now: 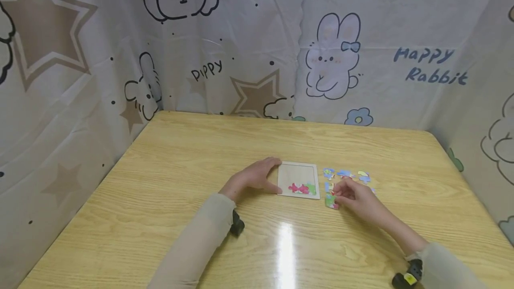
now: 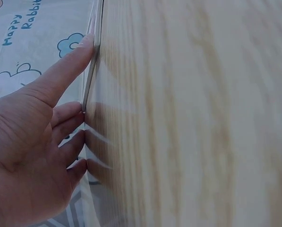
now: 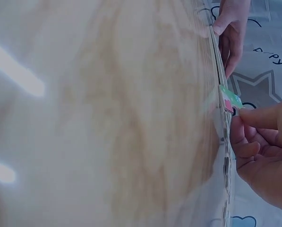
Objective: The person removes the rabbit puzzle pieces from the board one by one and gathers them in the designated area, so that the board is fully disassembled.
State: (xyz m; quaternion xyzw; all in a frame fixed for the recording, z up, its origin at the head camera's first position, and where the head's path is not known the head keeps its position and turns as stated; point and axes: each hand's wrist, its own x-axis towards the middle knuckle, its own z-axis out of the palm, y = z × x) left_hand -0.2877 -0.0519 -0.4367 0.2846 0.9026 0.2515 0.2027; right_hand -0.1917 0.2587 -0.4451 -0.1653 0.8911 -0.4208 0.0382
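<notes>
A square wooden puzzle tray (image 1: 297, 169) lies flat on the table, with joined pink and green jigsaw pieces (image 1: 303, 188) in its lower right part. My left hand (image 1: 257, 175) holds the tray by its left side, thumb at the near corner and fingers at the far one. In the left wrist view, the other fingertips (image 2: 77, 142) rest on the tabletop. To the right of the tray, my right hand (image 1: 359, 200) pinches a green and pink jigsaw piece (image 3: 232, 99) between thumb and forefinger; this piece looks tilted in the right wrist view.
Several loose jigsaw pieces lie right of the tray, among them a blue one with a flower (image 1: 328, 172) and a blue and yellow one (image 1: 363, 176); my right hand partly hides others. A printed curtain (image 1: 257, 35) hangs behind the wooden table (image 1: 192, 146).
</notes>
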